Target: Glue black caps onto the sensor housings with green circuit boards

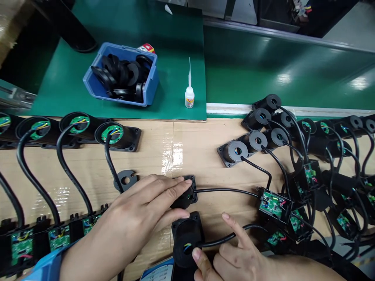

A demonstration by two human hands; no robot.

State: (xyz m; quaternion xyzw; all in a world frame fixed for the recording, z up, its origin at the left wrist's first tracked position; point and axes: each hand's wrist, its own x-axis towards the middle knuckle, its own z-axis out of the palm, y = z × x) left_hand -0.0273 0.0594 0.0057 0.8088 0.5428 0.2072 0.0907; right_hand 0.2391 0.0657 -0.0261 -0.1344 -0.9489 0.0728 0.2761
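**Two hands on two black units at a crowded bench**

The cardboard-covered bench (pixel 205 168) fills the lower view, with a green mat (pixel 175 47) behind it. At right lies a tangled heap of black motor units (pixel 258 140) with cables and green circuit boards. At left a tidy row of like units (pixel 117 134) stands along the mat's edge. A blue bin (pixel 150 89) full of black rings sits on the mat.

The left hand (pixel 146 210) lies over the upper unit (pixel 185 201) at the bench's centre. Its fingers are together on top and its thumb is underneath, clamped on it.

The right hand (pixel 237 257) is at the lower unit (pixel 187 238), just below the upper one. Its thumb presses the round face and its forefinger stretches over the black cable (pixel 216 240). Whether it truly grips, I cannot tell.

A loose ring (pixel 125 180) lies near the left fingertips. A small glue bottle (pixel 189 96) stands upright on the mat, right of the bin.
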